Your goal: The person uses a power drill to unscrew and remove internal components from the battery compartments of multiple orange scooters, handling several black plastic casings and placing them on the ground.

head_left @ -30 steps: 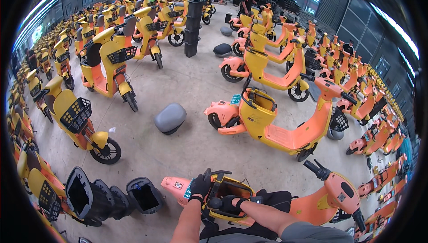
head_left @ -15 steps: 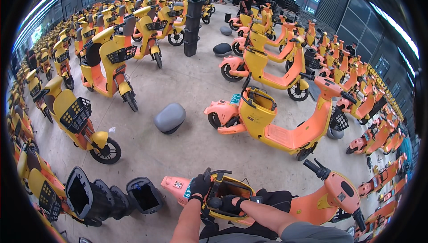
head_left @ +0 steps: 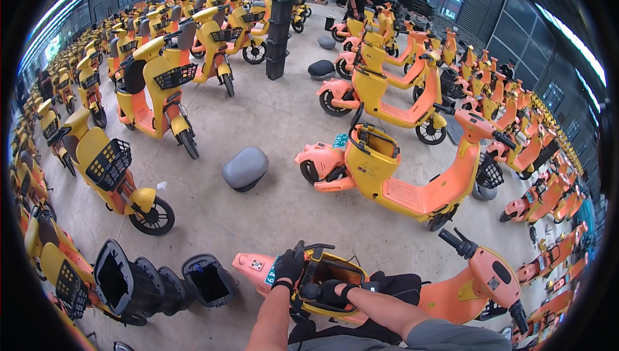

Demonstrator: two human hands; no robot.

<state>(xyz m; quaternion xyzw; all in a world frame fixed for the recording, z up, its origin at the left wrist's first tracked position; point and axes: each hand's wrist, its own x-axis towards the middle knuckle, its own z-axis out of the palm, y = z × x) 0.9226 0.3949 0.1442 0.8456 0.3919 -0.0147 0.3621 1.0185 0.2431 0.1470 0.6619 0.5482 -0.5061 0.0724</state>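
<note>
An orange and yellow scooter (head_left: 445, 296) stands right in front of me, its seat off and the compartment under it open. My left hand (head_left: 289, 267), in a black glove, closes around the black grab rail (head_left: 300, 248) at the compartment's rear. My right hand (head_left: 334, 293), also gloved, is down at the compartment's near side with its fingers curled. Beside its fingers is a dark rounded piece (head_left: 311, 291); what the hand grips is mostly hidden, and I cannot make out its kind. Dark cloth (head_left: 396, 286) shows over the scooter just right of the compartment.
Several black bins (head_left: 209, 280) lie at the lower left. A grey scooter seat (head_left: 245, 168) rests on the floor ahead. Another seatless scooter (head_left: 412, 190) stands beyond mine. Rows of scooters line both sides, with a black column of bins (head_left: 278, 38) and a person (head_left: 356, 0) farther off.
Both my hands stay almost in place, and the scooter before me has not visibly moved. The far person has shifted slightly.
</note>
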